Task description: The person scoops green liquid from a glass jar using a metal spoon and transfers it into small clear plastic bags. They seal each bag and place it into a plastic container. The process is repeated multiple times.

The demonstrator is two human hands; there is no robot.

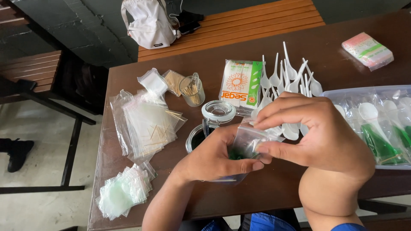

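Observation:
My left hand point(214, 158) and my right hand point(317, 132) both grip one small clear plastic bag point(247, 143) above the brown table point(274, 188). Something green shows inside the bag. My right fingers pinch its top edge while my left fingers hold its lower part. Just behind my left hand stands an open glass jar point(198, 137) with a hinged glass lid point(218, 112) and dark contents. A heap of white plastic spoons point(287, 79) lies beyond my right hand.
Clear bags with loose toothpicks point(150, 126) and a stack of small bags point(124, 192) lie at left. A glass of toothpicks point(192, 90), a napkin pack point(239, 83), a pink packet point(367, 50) and a tray of packed spoon sets point(381, 128) surround them. A white backpack point(150, 21) rests on a bench.

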